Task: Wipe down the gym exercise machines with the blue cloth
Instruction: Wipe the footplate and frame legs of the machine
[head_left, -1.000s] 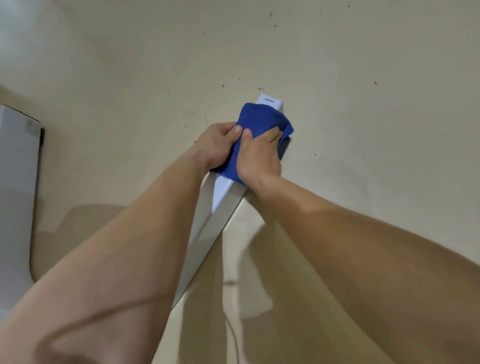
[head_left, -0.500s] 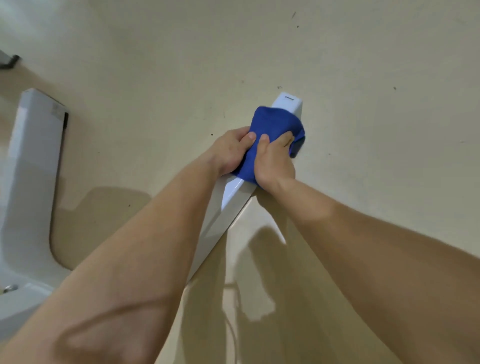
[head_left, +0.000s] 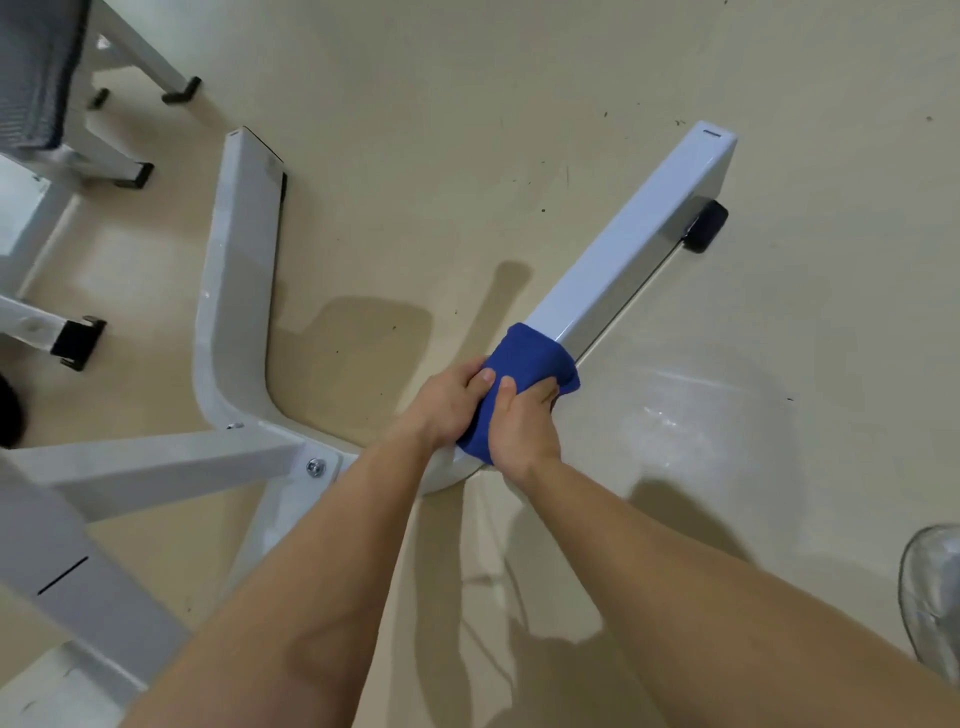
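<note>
A blue cloth (head_left: 524, 374) is wrapped over a white square-tube base leg (head_left: 639, 244) of a gym machine that lies on the floor and points to the upper right. My left hand (head_left: 449, 408) grips the cloth from the left side. My right hand (head_left: 522, 428) grips it from the right, fingers curled over the tube. Both hands sit near the leg's curved inner end, where it joins the frame.
A second white leg (head_left: 234, 270) of the same U-shaped base runs up the left. A bolted cross tube (head_left: 171, 462) leads left. Other white frame legs with black feet (head_left: 78, 340) stand at the far left. A shoe (head_left: 932, 597) shows at the right edge. The floor is beige.
Both hands have slid the cloth down the leg from its far end toward the curved inner end. The view has widened, showing more of the frame.
</note>
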